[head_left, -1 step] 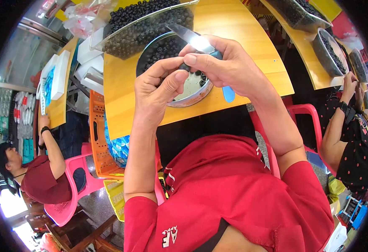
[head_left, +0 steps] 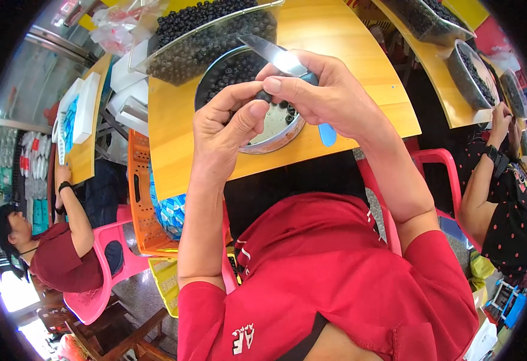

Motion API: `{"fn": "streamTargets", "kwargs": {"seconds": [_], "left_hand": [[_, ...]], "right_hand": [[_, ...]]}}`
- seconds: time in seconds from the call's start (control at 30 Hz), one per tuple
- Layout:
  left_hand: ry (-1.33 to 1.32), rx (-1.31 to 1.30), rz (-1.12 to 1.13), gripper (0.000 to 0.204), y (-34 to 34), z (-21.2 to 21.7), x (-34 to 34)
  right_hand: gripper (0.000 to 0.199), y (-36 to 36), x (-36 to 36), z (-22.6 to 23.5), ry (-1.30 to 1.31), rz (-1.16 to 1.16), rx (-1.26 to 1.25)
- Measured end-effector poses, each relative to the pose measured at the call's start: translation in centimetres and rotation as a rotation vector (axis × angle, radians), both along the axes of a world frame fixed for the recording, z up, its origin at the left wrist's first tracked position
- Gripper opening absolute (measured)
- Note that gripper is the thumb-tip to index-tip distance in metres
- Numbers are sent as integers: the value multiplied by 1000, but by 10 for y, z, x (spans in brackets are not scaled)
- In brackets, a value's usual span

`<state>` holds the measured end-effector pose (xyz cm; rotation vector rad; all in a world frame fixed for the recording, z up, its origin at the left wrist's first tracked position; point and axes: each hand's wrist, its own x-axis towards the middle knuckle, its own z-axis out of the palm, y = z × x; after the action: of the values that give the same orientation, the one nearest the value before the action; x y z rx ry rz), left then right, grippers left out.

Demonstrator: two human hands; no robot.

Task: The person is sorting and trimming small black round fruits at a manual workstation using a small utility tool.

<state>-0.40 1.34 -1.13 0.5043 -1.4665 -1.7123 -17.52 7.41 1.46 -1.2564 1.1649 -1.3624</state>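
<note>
My left hand (head_left: 227,123) pinches a small round black part (head_left: 264,96) between thumb and fingertips; the part looks like a plastic or rubber piece, its exact kind unclear. In my right hand (head_left: 326,96) is a knife (head_left: 277,57), its shiny blade pointing up and left and the end of its blue handle (head_left: 327,135) showing below the palm. My right thumb tip meets the black part beside the left fingers. Both hands are over a round bowl (head_left: 275,143) with several like black parts in it, partly hidden by my hands.
A clear plastic bin (head_left: 215,45) heaped with black parts stands behind the bowl on the wooden table (head_left: 347,45). An orange crate (head_left: 146,198) is at the table's left. One person (head_left: 65,253) sits left, another person (head_left: 504,198) right, near a grey bowl (head_left: 465,75).
</note>
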Motion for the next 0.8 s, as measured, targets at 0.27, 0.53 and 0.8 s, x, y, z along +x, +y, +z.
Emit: {"fn": "streamTargets", "kwargs": {"seconds": [0.27, 0.53, 0.8], "left_hand": [[45, 100, 42, 20, -6, -3, 2], [27, 66, 32, 18, -5, -1, 6], [41, 88, -4, 19, -9, -4, 8]], "right_hand": [[33, 8, 3, -2, 126, 19, -214], [34, 5, 1, -7, 244, 66, -158], [36, 8, 4, -4, 149, 96, -106]]}}
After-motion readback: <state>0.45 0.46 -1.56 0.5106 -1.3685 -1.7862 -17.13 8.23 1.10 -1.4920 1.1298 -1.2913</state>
